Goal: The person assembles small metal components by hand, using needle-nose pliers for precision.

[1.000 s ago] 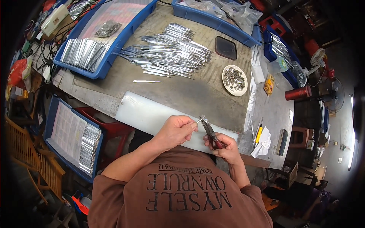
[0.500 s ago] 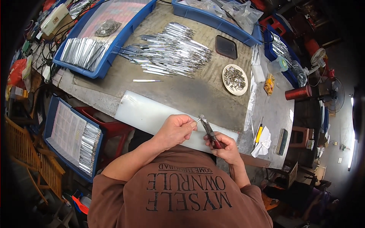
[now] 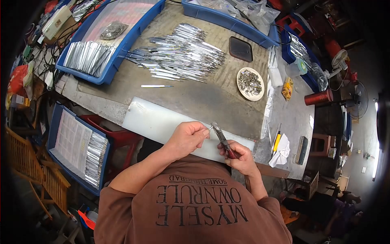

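Note:
Over the white board (image 3: 150,118) at the table's near edge, my two hands work close together. My left hand (image 3: 187,137) is closed in a pinch on a small thin metal piece (image 3: 211,127), whose exact kind I cannot make out. My right hand (image 3: 240,156) is wrapped round the dark-red handles of a pair of pliers (image 3: 220,136). The jaws of the pliers point up and away from me and meet the small piece beside my left fingertips. Beyond the board lies one slim silver metal strip (image 3: 156,86), apart from a large heap of similar strips (image 3: 183,55).
Right of the heap stand a cream dish (image 3: 240,91) of small metal parts and a black tray (image 3: 241,49). Blue bins (image 3: 106,78) hold more strips at left. A yellow-handled tool (image 3: 277,142) and crumpled white paper (image 3: 285,152) lie at right. A red stool (image 3: 122,138) stands below.
Both hands, the small piece and the pliers keep almost the same place. Only a very slight shift of the whole view shows.

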Motion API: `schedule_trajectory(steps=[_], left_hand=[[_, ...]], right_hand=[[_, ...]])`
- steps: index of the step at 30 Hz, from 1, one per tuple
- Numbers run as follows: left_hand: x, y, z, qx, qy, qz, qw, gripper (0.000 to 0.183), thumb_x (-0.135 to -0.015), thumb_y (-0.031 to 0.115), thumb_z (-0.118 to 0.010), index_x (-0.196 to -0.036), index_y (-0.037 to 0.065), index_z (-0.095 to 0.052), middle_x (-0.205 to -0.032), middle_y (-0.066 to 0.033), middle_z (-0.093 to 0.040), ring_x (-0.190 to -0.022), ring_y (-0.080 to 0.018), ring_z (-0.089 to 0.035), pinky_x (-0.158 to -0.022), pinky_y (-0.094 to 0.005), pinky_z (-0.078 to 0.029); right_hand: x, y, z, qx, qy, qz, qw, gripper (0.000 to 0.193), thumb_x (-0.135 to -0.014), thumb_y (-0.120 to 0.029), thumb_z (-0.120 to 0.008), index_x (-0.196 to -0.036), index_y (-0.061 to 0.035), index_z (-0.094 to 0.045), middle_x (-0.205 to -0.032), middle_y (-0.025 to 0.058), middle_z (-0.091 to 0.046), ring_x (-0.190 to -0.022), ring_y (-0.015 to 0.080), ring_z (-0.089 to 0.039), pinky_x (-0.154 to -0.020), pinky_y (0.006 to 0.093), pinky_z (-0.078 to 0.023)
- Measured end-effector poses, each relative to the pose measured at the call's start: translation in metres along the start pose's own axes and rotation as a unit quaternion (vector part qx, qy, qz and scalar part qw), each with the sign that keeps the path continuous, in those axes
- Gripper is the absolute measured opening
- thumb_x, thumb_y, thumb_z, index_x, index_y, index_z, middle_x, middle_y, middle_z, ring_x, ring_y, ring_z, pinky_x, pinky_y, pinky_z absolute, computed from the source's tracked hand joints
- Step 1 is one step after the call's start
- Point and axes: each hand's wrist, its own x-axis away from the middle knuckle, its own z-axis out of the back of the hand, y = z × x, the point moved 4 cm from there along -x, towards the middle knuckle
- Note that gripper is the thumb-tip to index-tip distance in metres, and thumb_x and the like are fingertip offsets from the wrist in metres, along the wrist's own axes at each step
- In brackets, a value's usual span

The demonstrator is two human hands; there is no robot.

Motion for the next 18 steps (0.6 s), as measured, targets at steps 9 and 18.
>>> schedule_trajectory(steps=[9, 18], left_hand=[[0.002, 0.01, 0.0, -0.193, 0.077, -0.145, 0.967, 0.013, -0.08, 0.011, -0.055, -0.072, 0.0, -0.054, -0.055, -0.0031, -0.051, -0.046, -0.0097, -0.042, -0.044, -0.0233, -0.036], [0.005, 0.014, -0.003, -0.356, 0.155, -0.334, 0.859, 0.014, -0.082, 0.014, -0.053, -0.08, 0.0, -0.054, -0.056, -0.0077, -0.048, -0.046, -0.0152, -0.044, -0.044, -0.0259, -0.037]], right_hand=[[-0.003, -0.006, -0.001, 0.135, 0.026, 0.073, 0.988, 0.022, -0.061, 0.004, -0.054, -0.083, 0.0035, -0.053, -0.093, 0.0084, -0.054, -0.076, 0.012, -0.048, -0.066, 0.0228, -0.038], [-0.004, -0.008, -0.002, 0.097, 0.055, 0.019, 0.994, 0.014, -0.061, 0.003, -0.054, -0.074, 0.0009, -0.051, -0.094, 0.0081, -0.053, -0.078, 0.0121, -0.047, -0.069, 0.0242, -0.038]])
